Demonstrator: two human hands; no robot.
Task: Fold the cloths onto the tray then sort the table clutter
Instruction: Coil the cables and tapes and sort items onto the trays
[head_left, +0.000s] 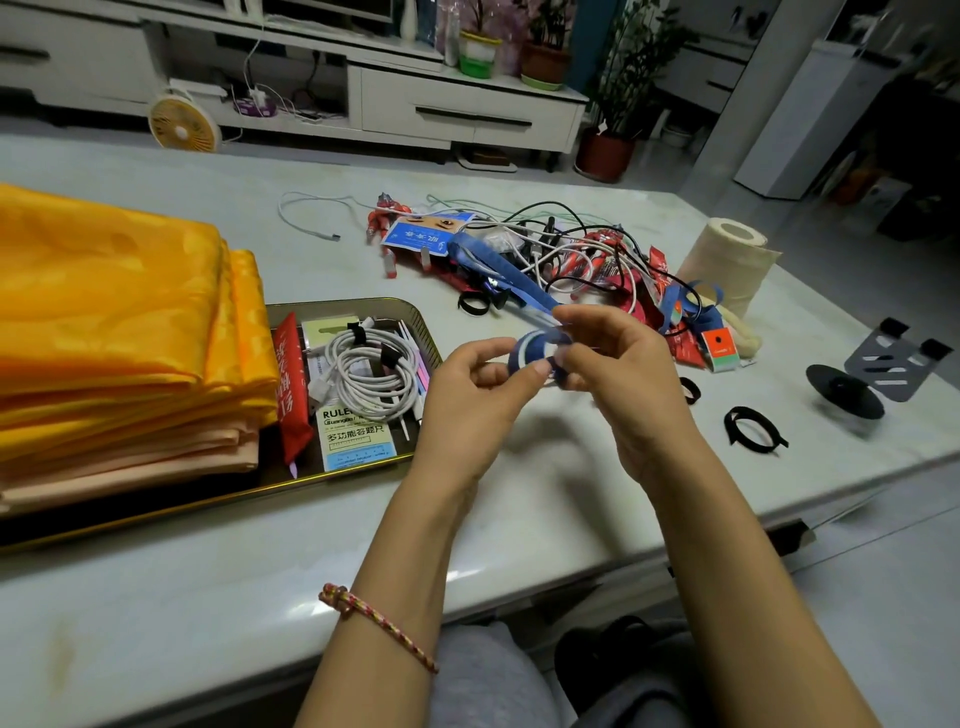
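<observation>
Both hands are raised over the table's middle, holding a blue lanyard strap (498, 270). My left hand (478, 395) pinches the rolled-up end of the strap. My right hand (618, 364) grips the strap beside the roll. The free length runs back into a tangle of cables and red packets (576, 254). Folded yellow and peach cloths (114, 332) lie stacked on the left part of a gold-rimmed tray (415, 317). In the tray's right part lie a coiled white cable (369, 374), a red packet and a ruler card.
A paper roll (722, 260) stands behind the clutter at the right. A black phone stand (878, 369) and two black velcro loops (753, 426) lie near the right edge. A loose white cable (306, 213) lies at the back. The table's front edge is close to my body.
</observation>
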